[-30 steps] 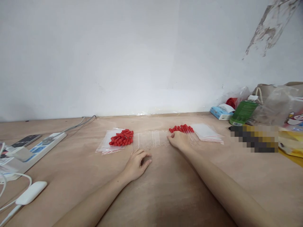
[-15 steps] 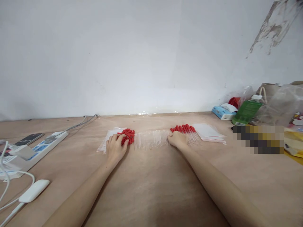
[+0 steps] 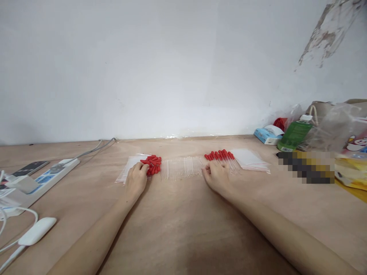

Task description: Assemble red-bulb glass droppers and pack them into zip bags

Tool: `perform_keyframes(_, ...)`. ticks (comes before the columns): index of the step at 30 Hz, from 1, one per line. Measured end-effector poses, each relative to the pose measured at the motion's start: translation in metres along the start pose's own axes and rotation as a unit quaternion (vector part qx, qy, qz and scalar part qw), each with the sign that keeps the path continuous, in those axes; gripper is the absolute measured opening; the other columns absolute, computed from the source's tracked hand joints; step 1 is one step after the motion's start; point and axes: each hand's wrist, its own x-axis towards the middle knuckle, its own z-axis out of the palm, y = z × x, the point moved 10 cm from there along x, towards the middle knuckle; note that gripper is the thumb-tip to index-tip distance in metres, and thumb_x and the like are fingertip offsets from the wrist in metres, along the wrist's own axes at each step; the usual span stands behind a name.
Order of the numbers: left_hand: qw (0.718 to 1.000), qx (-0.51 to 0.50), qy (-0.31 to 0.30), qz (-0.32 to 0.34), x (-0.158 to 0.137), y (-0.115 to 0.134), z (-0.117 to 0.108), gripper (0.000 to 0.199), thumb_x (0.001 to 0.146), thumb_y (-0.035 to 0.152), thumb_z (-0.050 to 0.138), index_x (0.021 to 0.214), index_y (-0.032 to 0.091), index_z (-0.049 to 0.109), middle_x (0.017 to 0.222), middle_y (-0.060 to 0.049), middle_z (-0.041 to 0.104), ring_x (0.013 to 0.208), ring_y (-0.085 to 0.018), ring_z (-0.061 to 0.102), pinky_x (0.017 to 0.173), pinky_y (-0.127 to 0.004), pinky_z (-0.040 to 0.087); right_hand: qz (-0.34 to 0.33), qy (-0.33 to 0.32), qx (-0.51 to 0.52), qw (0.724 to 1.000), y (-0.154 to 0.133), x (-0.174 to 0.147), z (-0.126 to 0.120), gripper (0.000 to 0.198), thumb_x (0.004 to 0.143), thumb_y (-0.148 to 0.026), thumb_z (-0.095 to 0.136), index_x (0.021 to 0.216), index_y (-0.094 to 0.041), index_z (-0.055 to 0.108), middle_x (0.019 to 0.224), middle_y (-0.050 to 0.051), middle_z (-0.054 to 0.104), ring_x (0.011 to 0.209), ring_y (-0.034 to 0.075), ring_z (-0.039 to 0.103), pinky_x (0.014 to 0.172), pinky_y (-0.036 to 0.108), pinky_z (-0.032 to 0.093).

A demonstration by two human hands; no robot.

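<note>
A heap of red rubber bulbs [image 3: 155,162] lies left of centre. My left hand [image 3: 137,178] is at its left edge, fingers curled and the tips pinched on a red bulb. To the right of the heap, thin clear dropper tubes [image 3: 180,168] lie side by side in a row. My right hand [image 3: 216,175] rests by the row's right end with its fingers closed; what lies between the tips is too thin to make out. Behind that hand are droppers with red bulbs on their tubes [image 3: 220,154], laid in a fan and partly covered by the hand.
Clear plastic bags are stacked at left [image 3: 126,172] and right [image 3: 250,159]. On the far left are a power strip [image 3: 57,175], a phone [image 3: 31,168] and a white adapter [image 3: 37,231]. At right stand a tissue pack [image 3: 268,135] and a green bottle [image 3: 295,133]. A wall closes the back.
My left hand has drawn back slightly from the bulb heap, its fingers now curled in. My right hand has turned a little, showing its thumb side. The whole view has shifted slightly.
</note>
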Motion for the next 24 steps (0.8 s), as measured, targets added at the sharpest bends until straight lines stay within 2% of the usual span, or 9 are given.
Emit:
perform_keyframes(3, 1.000, 0.009, 0.005, 0.003, 0.000, 0.000, -0.004, 0.028, 0.085, 0.020, 0.034, 0.089, 0.018, 0.062, 0.091, -0.009, 0.058, 0.076, -0.023, 0.053, 0.067, -0.034, 0.041, -0.058, 0.029, 0.000, 0.998, -0.006, -0.019, -0.010, 0.023, 0.085, -0.029, 0.039, 0.071, -0.017, 0.053, 0.072, 0.004, 0.063, 0.069, 0.016, 0.056, 0.077, 0.034, 0.026)
perform_keyframes(5, 1.000, -0.002, 0.025, 0.009, 0.000, 0.006, -0.014, 0.027, 0.085, 0.019, 0.035, 0.093, 0.018, 0.060, 0.094, -0.009, 0.057, 0.080, -0.023, 0.053, 0.072, -0.035, 0.041, -0.084, 0.045, 0.018, 0.995, -0.009, -0.028, -0.016, 0.023, 0.086, -0.029, 0.038, 0.072, -0.017, 0.052, 0.070, 0.003, 0.063, 0.066, 0.015, 0.056, 0.078, 0.034, 0.027)
perform_keyframes(8, 0.992, -0.101, 0.066, 0.036, -0.004, 0.030, -0.033, 0.026, 0.087, 0.020, 0.035, 0.102, 0.019, 0.056, 0.099, -0.009, 0.055, 0.091, -0.021, 0.052, 0.080, -0.033, 0.042, -0.122, 0.050, 0.061, 0.989, -0.015, -0.034, -0.020, 0.021, 0.087, -0.025, 0.037, 0.076, -0.018, 0.053, 0.070, 0.002, 0.063, 0.066, 0.014, 0.056, 0.081, 0.034, 0.029)
perform_keyframes(10, 0.976, -0.194, 0.070, 0.068, -0.012, 0.055, -0.039, 0.028, 0.087, 0.019, 0.035, 0.108, 0.018, 0.053, 0.099, -0.009, 0.053, 0.092, -0.019, 0.052, 0.081, -0.030, 0.043, -0.148, 0.043, 0.083, 0.985, -0.022, -0.037, -0.019, 0.018, 0.087, -0.023, 0.038, 0.084, -0.018, 0.055, 0.073, 0.003, 0.064, 0.068, 0.014, 0.057, 0.083, 0.034, 0.029)
perform_keyframes(13, 0.959, -0.267, 0.002, 0.099, -0.025, 0.094, -0.030, 0.028, 0.088, 0.019, 0.035, 0.108, 0.016, 0.054, 0.091, -0.008, 0.052, 0.083, -0.016, 0.053, 0.073, -0.028, 0.045, -0.190, 0.030, 0.088, 0.977, -0.033, -0.041, -0.017, 0.020, 0.087, -0.021, 0.040, 0.096, -0.019, 0.057, 0.080, 0.003, 0.065, 0.073, 0.014, 0.057, 0.087, 0.035, 0.027)
perform_keyframes(16, 0.941, -0.306, -0.082, 0.123, -0.036, 0.121, -0.018, 0.025, 0.087, 0.021, 0.038, 0.101, 0.019, 0.059, 0.084, -0.005, 0.050, 0.077, -0.014, 0.052, 0.068, -0.026, 0.045, -0.220, 0.017, 0.080, 0.972, -0.040, -0.044, -0.015, 0.020, 0.086, -0.019, 0.042, 0.094, -0.021, 0.060, 0.080, 0.002, 0.064, 0.075, 0.013, 0.056, 0.090, 0.037, 0.025)
perform_keyframes(20, 0.928, -0.329, -0.112, 0.131, -0.037, 0.130, -0.018, 0.020, 0.086, 0.023, 0.042, 0.090, 0.018, 0.060, 0.089, -0.005, 0.052, 0.083, -0.016, 0.052, 0.074, -0.029, 0.044, -0.237, 0.006, 0.084, 0.968, -0.046, -0.047, -0.013, 0.019, 0.085, -0.018, 0.045, 0.092, -0.023, 0.062, 0.078, 0.000, 0.063, 0.073, 0.011, 0.055, 0.091, 0.037, 0.021)
perform_keyframes(24, 0.932, -0.321, -0.118, 0.124, -0.034, 0.129, -0.021, 0.017, 0.086, 0.025, 0.042, 0.087, 0.018, 0.057, 0.087, -0.004, 0.058, 0.085, -0.018, 0.053, 0.078, -0.034, 0.041, -0.248, -0.006, 0.094, 0.964, -0.052, -0.049, -0.011, 0.021, 0.084, -0.016, 0.044, 0.094, -0.024, 0.062, 0.079, 0.000, 0.063, 0.073, 0.011, 0.054, 0.090, 0.037, 0.021)
